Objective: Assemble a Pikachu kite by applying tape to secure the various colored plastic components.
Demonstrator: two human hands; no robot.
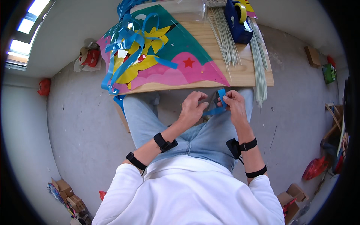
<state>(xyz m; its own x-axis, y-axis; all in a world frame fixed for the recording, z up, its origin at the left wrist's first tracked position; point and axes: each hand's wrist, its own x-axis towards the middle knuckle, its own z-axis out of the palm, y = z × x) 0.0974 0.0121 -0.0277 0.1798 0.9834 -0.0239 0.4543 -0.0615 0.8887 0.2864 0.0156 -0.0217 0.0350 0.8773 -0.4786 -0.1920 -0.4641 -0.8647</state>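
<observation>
Over my lap, just off the near edge of the table, my right hand (pixel 235 105) pinches a blue plastic ribbon (pixel 222 96) between thumb and fingers. The ribbon's lower part runs leftward, passing below my left hand (pixel 192 108). That hand has bent fingers, with a gap between thumb and forefinger and nothing seen between them. On the table lies a triangular kite sheet (pixel 195 71) in green and pink with a yellow cartoon figure. Loose blue ribbons (pixel 129 41) are heaped over its left part, some hanging off the table edge.
The wooden table (pixel 243 56) carries a blue tape dispenser (pixel 240 28) with a yellow roll. Beside it lie bundles of thin pale rods (pixel 258 71), some jutting past the near edge. Cardboard boxes (pixel 67 191) and a red bag (pixel 315 168) are on the floor.
</observation>
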